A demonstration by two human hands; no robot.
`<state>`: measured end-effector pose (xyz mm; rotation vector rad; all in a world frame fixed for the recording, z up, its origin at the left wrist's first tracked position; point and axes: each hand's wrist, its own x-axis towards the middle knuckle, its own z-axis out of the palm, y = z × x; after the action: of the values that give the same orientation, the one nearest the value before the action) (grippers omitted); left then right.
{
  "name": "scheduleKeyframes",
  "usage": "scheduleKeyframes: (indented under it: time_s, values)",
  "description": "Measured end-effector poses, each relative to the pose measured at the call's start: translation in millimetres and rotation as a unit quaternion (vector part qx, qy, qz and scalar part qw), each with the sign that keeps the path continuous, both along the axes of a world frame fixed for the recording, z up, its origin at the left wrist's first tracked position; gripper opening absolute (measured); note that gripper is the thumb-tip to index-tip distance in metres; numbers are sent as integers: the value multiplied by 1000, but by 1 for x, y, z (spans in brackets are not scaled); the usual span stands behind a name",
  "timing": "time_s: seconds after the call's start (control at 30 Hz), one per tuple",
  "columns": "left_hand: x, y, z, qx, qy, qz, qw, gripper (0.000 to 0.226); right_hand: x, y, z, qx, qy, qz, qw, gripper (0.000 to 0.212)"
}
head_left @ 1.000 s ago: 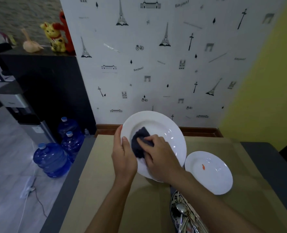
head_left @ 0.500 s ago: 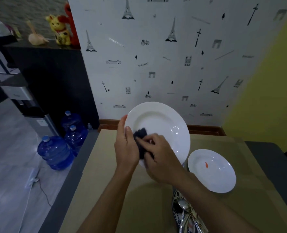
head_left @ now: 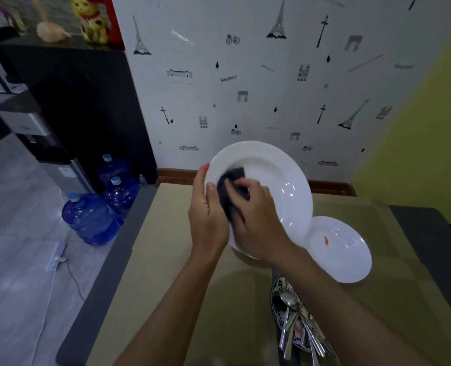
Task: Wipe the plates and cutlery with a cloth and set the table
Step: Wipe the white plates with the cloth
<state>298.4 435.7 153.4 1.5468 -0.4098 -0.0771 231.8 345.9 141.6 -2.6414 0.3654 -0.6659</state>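
One plate (head_left: 272, 180) underway: gripped it in left hand (head_left: 208, 220), clutched cloth (head_left: 232, 178) in right hand (head_left: 258, 223); had second plate (head_left: 346, 254), cutlery (head_left: 295, 320) pending.

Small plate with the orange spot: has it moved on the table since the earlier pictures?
No. The small plate lies at the same place on the table, just beyond the cutlery.

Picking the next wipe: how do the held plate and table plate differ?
The held plate is tilted in the left hand, right hand pressing a dark cloth on it; the table plate lies flat. The table plate bears an orange speck; the held plate none. Both white.
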Motion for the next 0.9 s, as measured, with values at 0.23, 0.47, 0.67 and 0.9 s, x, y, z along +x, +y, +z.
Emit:
scheduleKeyframes:
  time_s: [0.23, 0.47, 0.67, 0.9]
  values:
    - [4, 3, 10, -3, 1, 47, 999, 37, 6, -40, 7, -64, 97, -225, 967, 59]
    - [3, -1, -2, 33, -15, 13, 999, 38, -11, 7, -8, 78, 24, 18, 997, 53]
    - [-9, -1, -4, 26, -6, 1, 1000, 37, 21, -35, 12, -17, 72, -189, 979, 69]
    - [14, 5, 0, 36, -3, 58, 998, 36, -13, -10, -12, 49, 89, -129, 987, 58]
